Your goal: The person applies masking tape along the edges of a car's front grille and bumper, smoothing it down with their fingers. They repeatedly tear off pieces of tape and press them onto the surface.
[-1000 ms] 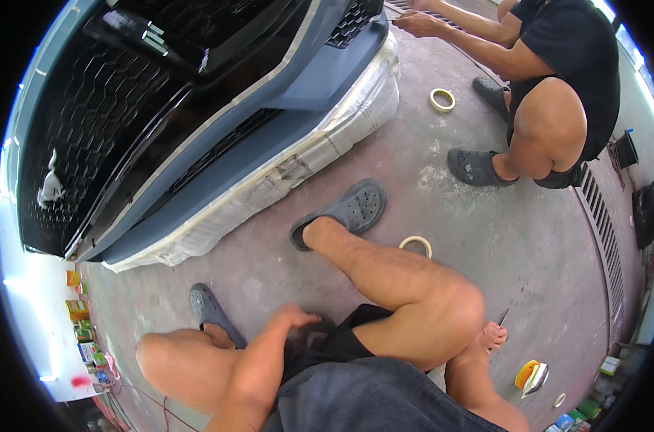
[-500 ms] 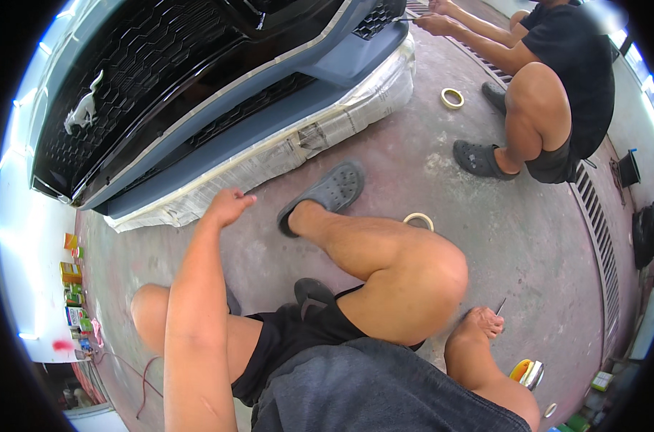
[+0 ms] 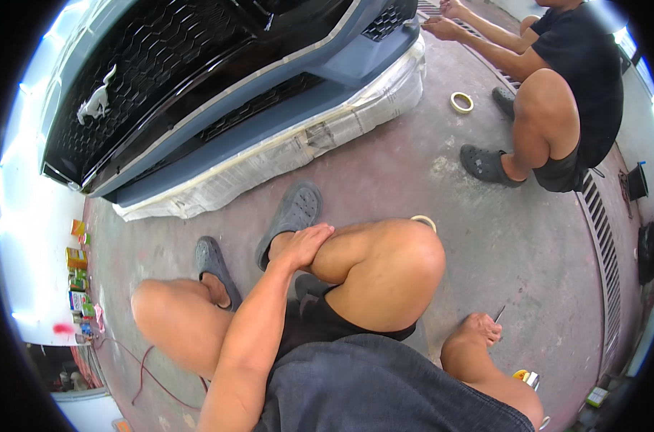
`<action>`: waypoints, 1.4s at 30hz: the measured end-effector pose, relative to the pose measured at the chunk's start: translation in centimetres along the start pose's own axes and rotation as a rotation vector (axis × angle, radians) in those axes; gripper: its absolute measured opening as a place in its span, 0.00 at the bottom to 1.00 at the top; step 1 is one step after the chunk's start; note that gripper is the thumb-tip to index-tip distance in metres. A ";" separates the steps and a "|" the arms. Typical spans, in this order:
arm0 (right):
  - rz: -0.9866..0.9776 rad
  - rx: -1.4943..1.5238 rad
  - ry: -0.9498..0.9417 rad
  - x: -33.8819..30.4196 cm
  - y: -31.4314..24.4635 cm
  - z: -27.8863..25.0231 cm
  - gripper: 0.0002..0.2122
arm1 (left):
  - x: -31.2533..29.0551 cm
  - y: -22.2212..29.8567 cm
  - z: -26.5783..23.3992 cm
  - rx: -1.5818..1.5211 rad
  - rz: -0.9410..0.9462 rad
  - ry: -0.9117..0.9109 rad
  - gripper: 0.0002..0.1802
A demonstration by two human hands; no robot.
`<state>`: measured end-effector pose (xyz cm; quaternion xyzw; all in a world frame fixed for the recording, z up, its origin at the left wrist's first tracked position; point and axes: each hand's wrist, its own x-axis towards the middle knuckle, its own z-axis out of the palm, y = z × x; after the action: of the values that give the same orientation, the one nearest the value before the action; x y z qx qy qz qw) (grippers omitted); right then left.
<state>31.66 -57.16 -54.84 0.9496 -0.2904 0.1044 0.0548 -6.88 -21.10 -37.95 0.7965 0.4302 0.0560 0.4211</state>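
Observation:
My left hand (image 3: 311, 245) lies across the lower part of my bent right leg, palm down, with its fingers stretched along the shin and nothing visible in it. Low at the right, my right hand (image 3: 481, 330) is closed on a thin metal tool (image 3: 500, 314), whose narrow tip points away from me; its exact kind is unclear. Ahead stands a car's front bumper (image 3: 255, 147) in matte grey. Newspaper masking (image 3: 269, 167) runs along its lower edge. Behind my right knee, a roll of masking tape (image 3: 427, 220) is partly hidden.
A co-worker in dark clothes (image 3: 582, 79) squats at the bumper's right end, hands raised. Another masking tape roll (image 3: 461, 103) lies on the floor between us. A floor grate (image 3: 602, 245) runs along the right. Cans and boxes (image 3: 77, 277) line the left wall, near a red hose (image 3: 141, 374).
My left hand has come away from beside the masked bumper and down to the right, onto my shin. My right foot has shifted left. My right hand still grips the thin tool.

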 end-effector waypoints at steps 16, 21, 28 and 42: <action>-0.003 0.074 -0.017 0.5 1.2 0.0 0.13 | -0.8 -1.1 4.1 0.225 -0.164 -0.154 0.27; 0.240 0.203 0.041 -0.9 -1.0 -1.6 0.13 | -0.9 -3.6 2.9 -0.089 -0.269 -0.173 0.27; 0.230 0.143 0.082 0.7 0.9 0.2 0.13 | 0.9 0.7 3.2 0.293 -0.102 -0.229 0.27; -0.009 0.093 0.029 0.5 -0.5 -0.3 0.13 | 1.2 0.0 5.5 0.199 0.125 -0.120 0.24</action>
<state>32.33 -56.98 -54.48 0.9508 -0.2801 0.1313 0.0150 -3.63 -23.70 -41.79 0.8616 0.3572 -0.0086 0.3606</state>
